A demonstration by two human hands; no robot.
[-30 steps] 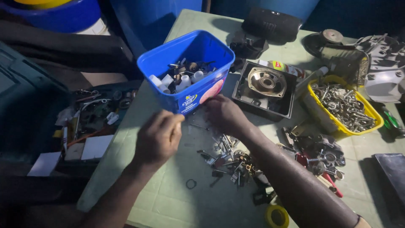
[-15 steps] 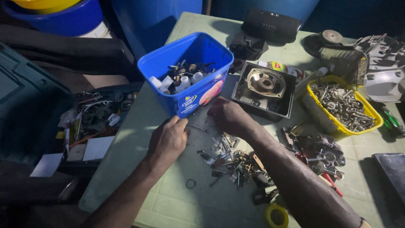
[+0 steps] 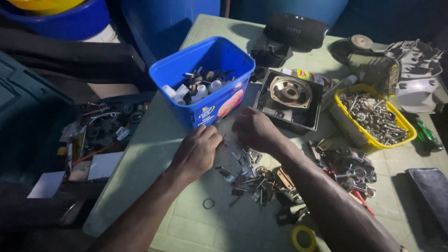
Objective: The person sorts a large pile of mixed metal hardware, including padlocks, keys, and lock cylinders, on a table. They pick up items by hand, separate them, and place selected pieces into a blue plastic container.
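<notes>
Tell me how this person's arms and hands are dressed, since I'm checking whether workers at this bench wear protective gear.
Both arms are bare, with no sleeves in view. The left hand and the right hand wear no gloves. No rings, watch or wristbands show, though the dim light could hide small items.

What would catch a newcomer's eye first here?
The bright blue tub of small parts at the table's far left, with both hands, left hand and right hand, meeting just before it over scattered metal bits. To the right, a yellow tray of screws stands out.
</notes>
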